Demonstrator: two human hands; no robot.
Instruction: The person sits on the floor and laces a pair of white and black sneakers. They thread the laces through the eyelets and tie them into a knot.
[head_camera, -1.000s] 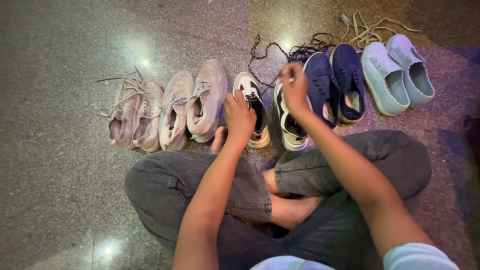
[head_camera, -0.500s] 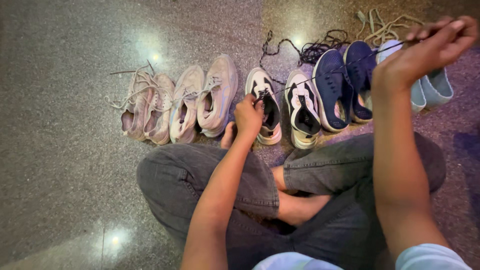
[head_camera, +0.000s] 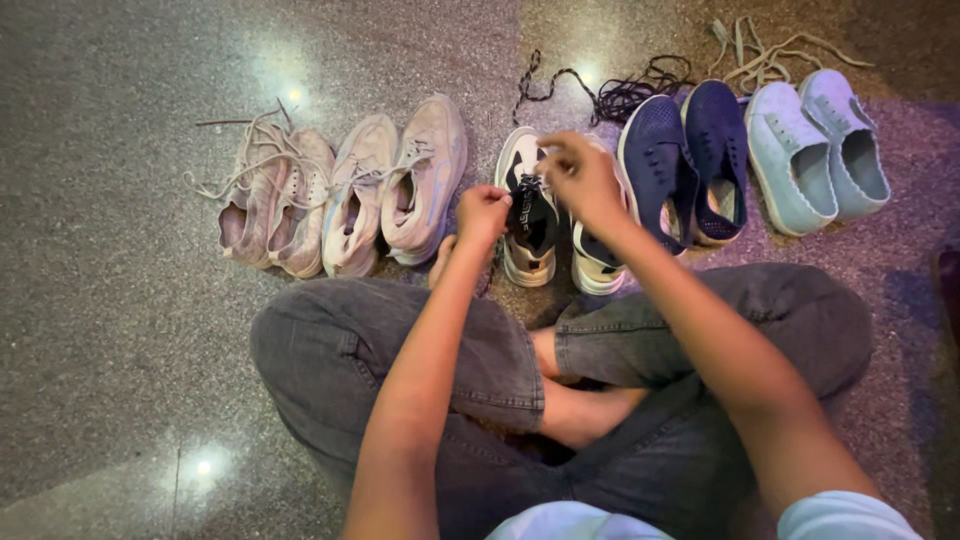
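Observation:
I sit cross-legged on a speckled stone floor facing a row of shoes. My left hand (head_camera: 482, 213) is closed at the left edge of a black-and-white sneaker (head_camera: 528, 215), gripping its side or lace. My right hand (head_camera: 580, 178) hovers over the same sneaker's laced front with fingers pinched on the dark lace. Its partner sneaker (head_camera: 598, 262) lies just to the right, mostly hidden under my right forearm.
Two pairs of pinkish-beige sneakers (head_camera: 345, 190) with loose laces lie to the left. Navy slip-ons (head_camera: 685, 160) and pale blue shoes (head_camera: 815, 150) lie to the right. Loose dark laces (head_camera: 610, 95) and beige laces (head_camera: 765, 55) lie behind them. My knees in grey trousers (head_camera: 400, 350) fill the foreground.
My right hand, which had pulled the lace far out to the upper right, has come back down to the black-and-white sneaker. My left hand stayed at the shoe.

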